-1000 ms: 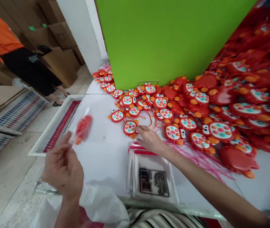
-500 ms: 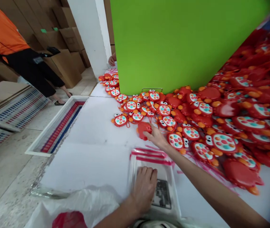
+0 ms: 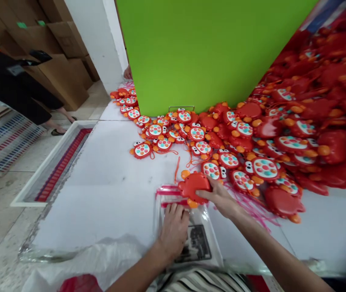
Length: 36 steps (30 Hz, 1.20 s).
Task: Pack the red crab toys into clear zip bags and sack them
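Toy (image 3: 193,184) shifted over clear bags (image 3: 199,219), right grip (image 3: 222,198) clasping it; left grip (image 3: 174,230) touching bags, hold unclear.

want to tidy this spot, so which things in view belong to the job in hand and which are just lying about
Likely part of the job:
red toy, in the right hand
clear bags, under the left hand
other red toys, heaped on the table

Apparently just around:
green panel
cardboard boxes

White basket by the table: unclear
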Motion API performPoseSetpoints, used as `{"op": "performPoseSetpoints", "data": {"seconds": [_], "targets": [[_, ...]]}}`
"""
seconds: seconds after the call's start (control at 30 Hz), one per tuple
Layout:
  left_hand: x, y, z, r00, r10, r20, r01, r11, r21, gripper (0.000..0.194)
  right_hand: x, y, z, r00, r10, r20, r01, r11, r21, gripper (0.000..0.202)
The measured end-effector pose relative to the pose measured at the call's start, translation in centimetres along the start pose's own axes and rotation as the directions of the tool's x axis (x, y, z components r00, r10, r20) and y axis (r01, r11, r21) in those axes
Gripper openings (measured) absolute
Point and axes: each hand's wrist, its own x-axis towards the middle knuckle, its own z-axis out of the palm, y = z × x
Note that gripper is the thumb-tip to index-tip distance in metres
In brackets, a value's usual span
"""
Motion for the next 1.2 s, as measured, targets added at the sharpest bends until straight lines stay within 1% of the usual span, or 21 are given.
{"op": "performPoseSetpoints", "data": {"seconds": [0.07, 0.13, 0.23, 0.3, 0.37, 0.4, 0.47, 0.5, 0.57, 0.63, 0.7, 0.73, 0.8, 0.87, 0.93, 1.0, 1.03, 1.1, 1.13, 1.17, 1.2], "targets": [[0.0, 0.1, -0.3, 1.0, 0.0, 0.007, 0.001, 1.0, -0.018, 0.016, -1.2, 0.0, -0.7, 0.999, 0.038, 0.004, -0.038, 0.999, -0.002, 0.044], [-0.1, 0.2, -0.4, 0.999, -0.03, 0.013, 0.031, 0.999, -0.043, 0.015, -2.4, -0.2, -1.4, 0.998, 0.057, -0.004, -0.057, 0.996, -0.067, 0.042], [-0.6, 0.1, -0.5, 0.991, -0.131, 0.027, 0.134, 0.972, -0.191, 0.014, -3.9, -0.7, -2.6, 0.995, 0.095, 0.04, -0.085, 0.973, -0.215, 0.043], [-0.9, -0.2, -0.5, 0.981, -0.195, 0.012, 0.187, 0.921, -0.341, 0.027, -4.8, -0.9, -3.2, 0.987, 0.126, 0.1, -0.089, 0.946, -0.311, 0.045], [-1.0, -0.5, -0.5, 0.98, -0.201, -0.011, 0.177, 0.885, -0.431, 0.041, -5.4, -1.0, -3.5, 0.969, 0.145, 0.202, -0.062, 0.928, -0.368, 0.049], [-1.0, -0.6, -0.5, 0.983, -0.183, -0.014, 0.158, 0.881, -0.446, 0.041, -5.7, -1.1, -3.6, 0.952, 0.15, 0.265, -0.044, 0.928, -0.37, 0.051], [-0.9, -0.8, -0.4, 0.991, -0.13, 0.001, 0.117, 0.888, -0.446, 0.03, -6.1, -1.2, -3.5, 0.922, 0.163, 0.353, -0.046, 0.947, -0.316, 0.051], [-0.8, -0.8, -0.4, 0.993, -0.116, 0.008, 0.107, 0.892, -0.44, 0.025, -6.2, -1.2, -3.3, 0.916, 0.173, 0.363, -0.078, 0.962, -0.262, 0.05], [-0.7, -0.8, -0.3, 0.994, -0.112, -0.004, 0.1, 0.901, -0.422, 0.023, -6.1, -1.2, -2.6, 0.922, 0.199, 0.333, -0.177, 0.98, -0.094, 0.05], [-0.6, -0.7, -0.3, 0.994, -0.101, -0.039, 0.078, 0.921, -0.381, 0.024, -5.8, -1.0, -1.5, 0.936, 0.211, 0.283, -0.25, 0.962, 0.11, 0.053], [-0.7, -0.5, -0.3, 0.996, -0.058, -0.068, 0.035, 0.954, -0.299, 0.024, -5.3, -0.6, -0.2, 0.956, 0.191, 0.223, -0.244, 0.938, 0.246, 0.058], [-0.8, -0.4, -0.4, 0.996, -0.034, -0.076, 0.015, 0.97, -0.244, 0.023, -5.1, -0.3, 0.3, 0.966, 0.179, 0.187, -0.223, 0.942, 0.25, 0.06], [-1.0, -0.2, -0.6, 0.996, 0.008, -0.091, -0.02, 0.99, -0.14, 0.019, -4.8, 0.2, 1.1, 0.98, 0.154, 0.128, -0.169, 0.978, 0.121, 0.063], [-1.2, 0.0, -0.8, 0.993, 0.039, -0.115, -0.048, 0.996, -0.076, 0.016, -4.8, 0.7, 1.4, 0.988, 0.103, 0.118, -0.088, 0.988, -0.125, 0.062], [-1.4, 0.1, -1.3, 0.986, 0.064, -0.151, -0.074, 0.995, -0.064, 0.015, -5.1, 1.0, 1.2, 0.987, 0.015, 0.163, 0.045, 0.931, -0.361, 0.058], [-1.7, 0.0, -2.2, 0.979, 0.073, -0.189, -0.091, 0.992, -0.09, 0.016, -5.6, 1.2, 0.8, 0.974, -0.065, 0.217, 0.17, 0.841, -0.513, 0.053], [-1.8, -0.2, -2.7, 0.977, 0.06, -0.207, -0.086, 0.989, -0.121, 0.018, -5.8, 1.2, 0.6, 0.97, -0.087, 0.227, 0.204, 0.8, -0.565, 0.051], [-2.1, -0.8, -4.1, 0.968, -0.035, -0.249, -0.024, 0.973, -0.23, 0.018, -6.0, 1.3, 0.2, 0.972, -0.096, 0.213, 0.211, 0.748, -0.629, 0.051], [-2.2, -1.3, -4.7, 0.955, -0.136, -0.262, 0.05, 0.949, -0.312, 0.017, -6.1, 1.4, 0.1, 0.975, -0.096, 0.2, 0.204, 0.738, -0.643, 0.052], [-2.3, -1.7, -5.3, 0.931, -0.269, -0.245, 0.152, 0.899, -0.412, 0.016, -6.1, 1.4, 0.1, 0.977, -0.098, 0.189, 0.199, 0.734, -0.649, 0.053], [-2.3, -2.2, -5.7, 0.892, -0.41, -0.191, 0.262, 0.814, -0.519, 0.016, -6.1, 1.4, 0.1, 0.978, -0.104, 0.182, 0.199, 0.735, -0.648, 0.054]]}}
